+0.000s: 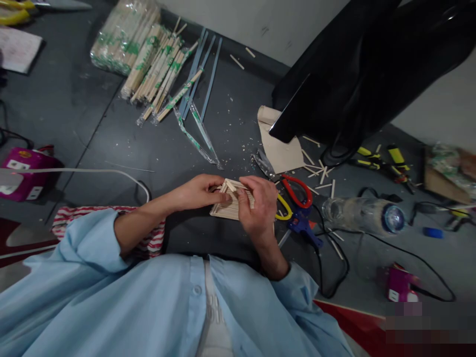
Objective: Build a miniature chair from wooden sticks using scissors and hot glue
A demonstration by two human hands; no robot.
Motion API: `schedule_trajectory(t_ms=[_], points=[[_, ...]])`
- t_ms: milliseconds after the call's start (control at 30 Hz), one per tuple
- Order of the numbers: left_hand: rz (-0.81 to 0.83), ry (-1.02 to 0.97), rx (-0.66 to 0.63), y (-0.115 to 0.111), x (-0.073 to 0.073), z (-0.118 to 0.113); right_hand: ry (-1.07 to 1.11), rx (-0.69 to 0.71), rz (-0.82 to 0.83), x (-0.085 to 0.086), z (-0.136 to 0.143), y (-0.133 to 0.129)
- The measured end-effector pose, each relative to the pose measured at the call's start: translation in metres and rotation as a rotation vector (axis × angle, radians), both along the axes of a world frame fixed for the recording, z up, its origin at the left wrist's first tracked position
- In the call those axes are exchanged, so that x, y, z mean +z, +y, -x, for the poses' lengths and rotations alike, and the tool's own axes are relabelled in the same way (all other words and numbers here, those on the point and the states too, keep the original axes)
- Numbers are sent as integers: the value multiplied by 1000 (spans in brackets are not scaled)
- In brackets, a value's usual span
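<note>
Between both hands is a small panel of wooden sticks [227, 210], laid side by side, with short stick pieces on its upper part. My left hand [208, 192] grips the panel's left side, thumb on top and fingers curled around the edge. My right hand [259, 203] is closed over its right side, thumb pressing near the short pieces, and covers much of that end. Just right of my right hand lie scissors with red and yellow handles [297, 191] and a blue glue gun [303, 225].
Wrapped chopsticks [159, 69] and blue strips [211, 74] lie at the back. A black monitor [334, 74] leans at the right. Cut stick pieces [320, 171], a plastic bottle [360, 214], pliers [397, 158] and cables lie to the right. A purple power block [28, 171] sits left.
</note>
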State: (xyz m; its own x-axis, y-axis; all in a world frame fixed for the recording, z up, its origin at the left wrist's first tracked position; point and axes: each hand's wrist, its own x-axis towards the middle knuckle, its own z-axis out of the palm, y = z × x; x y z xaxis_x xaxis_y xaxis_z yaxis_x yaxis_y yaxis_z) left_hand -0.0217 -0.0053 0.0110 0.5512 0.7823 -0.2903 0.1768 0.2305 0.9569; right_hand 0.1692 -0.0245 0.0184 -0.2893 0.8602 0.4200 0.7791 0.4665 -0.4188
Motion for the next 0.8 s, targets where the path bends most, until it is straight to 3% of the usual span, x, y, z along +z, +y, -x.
schedule_trajectory(t_ms=[300, 800], points=[[7, -78, 21, -2, 2, -2, 116, 87, -51, 11, 7, -13], [14, -92, -25, -6, 7, -4, 130, 104, -120, 16, 12, -12]])
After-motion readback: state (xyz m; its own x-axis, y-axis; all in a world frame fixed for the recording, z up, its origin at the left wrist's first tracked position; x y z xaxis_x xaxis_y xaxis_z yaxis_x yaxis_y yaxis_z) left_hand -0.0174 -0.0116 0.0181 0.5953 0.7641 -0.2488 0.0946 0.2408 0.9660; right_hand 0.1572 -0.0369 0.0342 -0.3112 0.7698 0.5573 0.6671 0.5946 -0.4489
